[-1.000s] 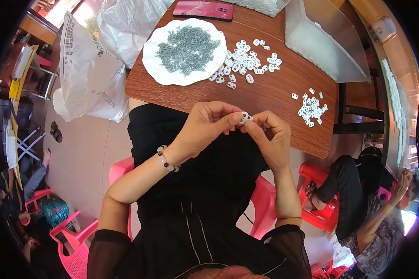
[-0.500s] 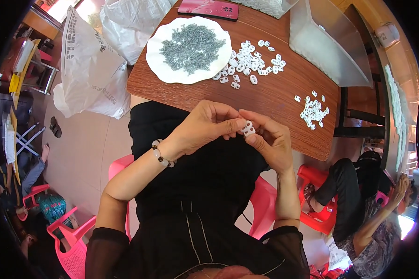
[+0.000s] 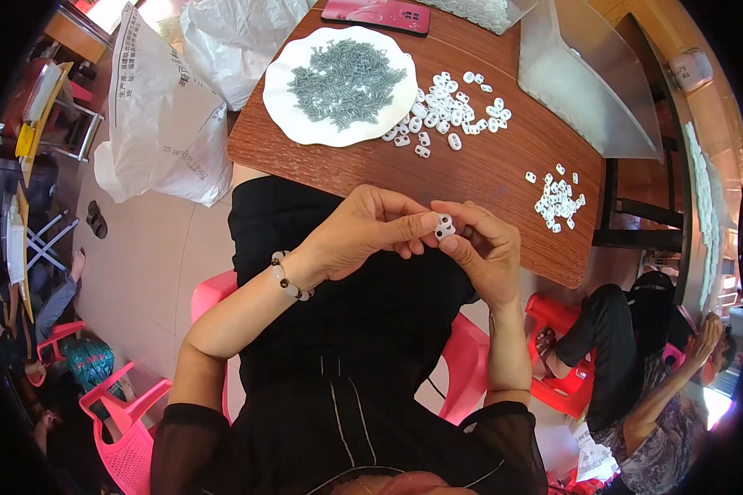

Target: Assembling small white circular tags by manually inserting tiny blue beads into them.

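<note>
Above my lap, at the table's near edge, both hands meet at a small white plastic piece with rounded ends and dark spots that look like holes. My left hand, a bead bracelet on its wrist, pinches the piece's left side between thumb and fingers. From the right, my right hand grips it between thumb and forefinger. Whether a screw sits in a hole is too small to tell. Similar white pieces lie heaped beside a scalloped white plate of small grey screws.
Another cluster of small white parts lies on the brown table at right. A clear bin and a pink phone are toward the far side. White sacks stand left. Another person's arm shows at lower right.
The white piece has turned slightly between my fingers, and its dark spots show more plainly. Both hands stay closed on it. The whole view has shifted a little.
</note>
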Demonstrator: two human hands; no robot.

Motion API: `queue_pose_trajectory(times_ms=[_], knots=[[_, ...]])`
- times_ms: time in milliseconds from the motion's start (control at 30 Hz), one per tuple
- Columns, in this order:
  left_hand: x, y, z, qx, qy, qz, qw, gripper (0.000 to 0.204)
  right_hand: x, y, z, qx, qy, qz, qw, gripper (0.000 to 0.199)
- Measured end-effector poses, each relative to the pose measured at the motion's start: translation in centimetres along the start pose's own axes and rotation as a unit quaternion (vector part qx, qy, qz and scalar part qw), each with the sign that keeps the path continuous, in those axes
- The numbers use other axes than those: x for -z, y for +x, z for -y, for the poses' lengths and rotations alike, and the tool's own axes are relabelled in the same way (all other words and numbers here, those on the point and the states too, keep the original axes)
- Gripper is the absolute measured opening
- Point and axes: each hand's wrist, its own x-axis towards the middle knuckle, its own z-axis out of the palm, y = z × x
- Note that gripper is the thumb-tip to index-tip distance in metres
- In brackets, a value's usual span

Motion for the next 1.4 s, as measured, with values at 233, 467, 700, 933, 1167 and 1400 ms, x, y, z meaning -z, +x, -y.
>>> queue_pose_trajectory(times_ms=[233,467,700,933,1167,1400], knots=[[0.1,-0.2,0.2,-0.006,0.002,-0.016,1.000,0.026,-0.4,0.0,0.1,0.025,-0.072,-0.008,0.997,0.033],[0.0,-0.2,0.3,-0.014,-0.005,-0.009,1.000,0.023,-0.9,0.0,0.0,0.038,-0.091,-0.028,0.995,0.033],[0.0,-0.2,0.4,-0.011,0.016,-0.011,1.000,0.027,-1.2,0.0,0.0,0.034,-0.116,-0.042,0.992,0.034],[0.1,0.2,0.9,0.019,-0.014,-0.015,1.000,0.022,-0.8,0.1,-0.5,0.017,-0.054,-0.003,0.998,0.043],[-0.1,0.2,0.9,-0.007,-0.003,-0.013,1.000,0.022,-0.6,0.4,-1.1,0.015,-0.038,0.011,0.999,0.049],[0.0,0.0,1.1,-0.036,0.008,-0.005,0.999,0.022,-0.8,0.5,-1.2,0.039,-0.024,0.025,0.999,0.047]])
